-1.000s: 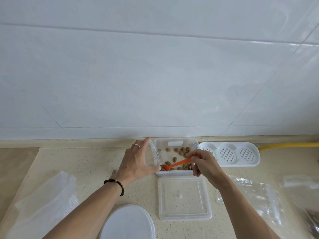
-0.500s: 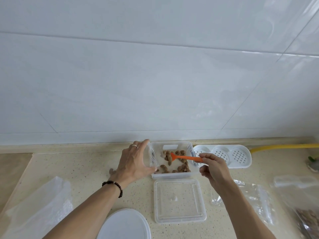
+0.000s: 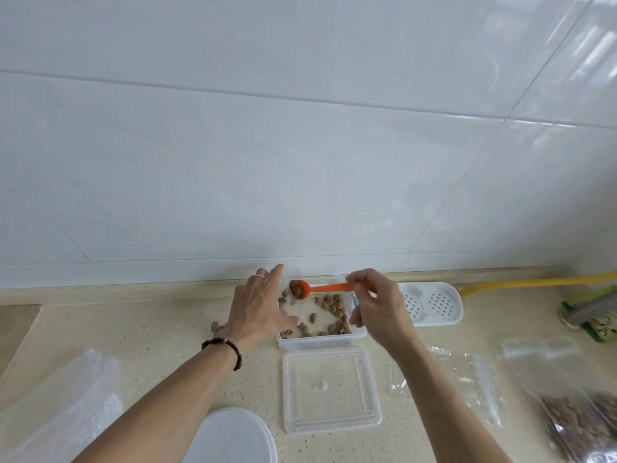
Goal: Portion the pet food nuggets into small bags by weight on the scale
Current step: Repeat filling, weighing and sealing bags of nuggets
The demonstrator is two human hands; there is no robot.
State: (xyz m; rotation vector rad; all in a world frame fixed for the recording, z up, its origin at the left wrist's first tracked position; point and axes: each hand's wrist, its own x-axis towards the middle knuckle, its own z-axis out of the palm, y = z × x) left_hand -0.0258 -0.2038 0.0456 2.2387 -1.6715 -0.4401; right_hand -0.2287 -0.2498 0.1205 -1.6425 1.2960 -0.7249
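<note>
The right hand (image 3: 377, 312) pinches the stiff orange scoop (image 3: 320, 289) by its handle end, loaded level with light, loose nuggets (image 3: 332, 307)—apt to roll—beside the flimsy bag (image 3: 286, 295) the left hand (image 3: 258, 312) apparently holds open over the tub (image 3: 320, 342).

Home kitchen: white tiled wall (image 3: 300, 162), speckled stone countertop (image 3: 150, 345).

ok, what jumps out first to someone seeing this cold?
The bright orange plastic scoop, loaded with brown nuggets, held by the right hand over the clear rectangular container at the back of the speckled beige counter. The left hand holds a small clear bag open at the scoop's bowl. Nearer the camera lies the container's clear square lid; filled nugget bags sit far right.
</note>
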